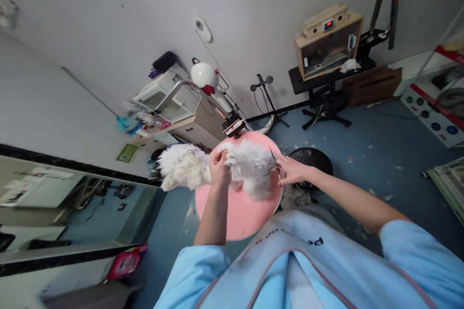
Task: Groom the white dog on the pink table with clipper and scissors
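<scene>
A white fluffy dog (253, 161) stands on a round pink grooming table (241, 219), its head end reaching past the table's left edge. With fingers pinched together, my left hand (219, 170) grips the dog's fur around the shoulders or neck; the exact spot is partly hidden. My right hand (295, 170) holds a pair of scissors (274, 157) by the handles. The blades are spread apart and point left, close against the fur at the dog's rear end.
A black round bin (314, 161) stands right of the table, with grey hair on the floor below. Behind the table rise a curved metal arm (172, 94) and a white dryer (205, 76). A wooden box (328, 43) rests on a black stand at the back right.
</scene>
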Demonstrator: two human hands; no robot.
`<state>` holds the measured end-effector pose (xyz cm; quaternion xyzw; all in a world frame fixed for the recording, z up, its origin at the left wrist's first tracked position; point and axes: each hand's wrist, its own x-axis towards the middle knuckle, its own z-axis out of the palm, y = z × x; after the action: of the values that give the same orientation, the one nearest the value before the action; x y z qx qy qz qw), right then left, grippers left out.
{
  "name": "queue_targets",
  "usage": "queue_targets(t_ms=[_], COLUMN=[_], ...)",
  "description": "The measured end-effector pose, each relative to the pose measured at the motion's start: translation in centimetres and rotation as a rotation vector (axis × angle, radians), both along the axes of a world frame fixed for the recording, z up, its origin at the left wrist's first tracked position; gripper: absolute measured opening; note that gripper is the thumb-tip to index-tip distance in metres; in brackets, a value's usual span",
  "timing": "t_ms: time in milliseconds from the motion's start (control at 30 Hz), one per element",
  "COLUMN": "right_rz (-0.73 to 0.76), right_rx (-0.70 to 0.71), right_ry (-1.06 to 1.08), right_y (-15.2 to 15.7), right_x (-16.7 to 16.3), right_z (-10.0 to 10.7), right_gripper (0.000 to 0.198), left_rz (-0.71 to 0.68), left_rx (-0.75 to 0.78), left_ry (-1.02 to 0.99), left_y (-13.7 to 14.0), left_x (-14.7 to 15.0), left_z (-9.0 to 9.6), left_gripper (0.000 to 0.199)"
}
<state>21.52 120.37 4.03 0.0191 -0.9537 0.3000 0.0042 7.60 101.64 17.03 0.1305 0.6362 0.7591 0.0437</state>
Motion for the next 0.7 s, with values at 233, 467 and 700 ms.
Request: queue_targets(t_ms=[233,467,700], right_rz=[0.124,0.315,0.094], right_rx=[0.001,0.0,-0.013], right_ry=[-0.001,0.045,0.046], right_y=[2.2,1.7,1.8], right_x=[-1.6,-2.1,0.3], right_z=[3.4,4.9,3.2], right_gripper=[0.026,0.042,0.026], left_rz=[0.125,0.11,0.068], left_rx=[0.002,-0.02,-0.086], left_ry=[-0.016,-0.024,0.045], left_y=[-2.1,-2.7,-1.1], left_x=[1.1,1.9,1.9], left_z=[-0.8,-0.8,-0.8], left_gripper=[0.037,0.037,0.028])
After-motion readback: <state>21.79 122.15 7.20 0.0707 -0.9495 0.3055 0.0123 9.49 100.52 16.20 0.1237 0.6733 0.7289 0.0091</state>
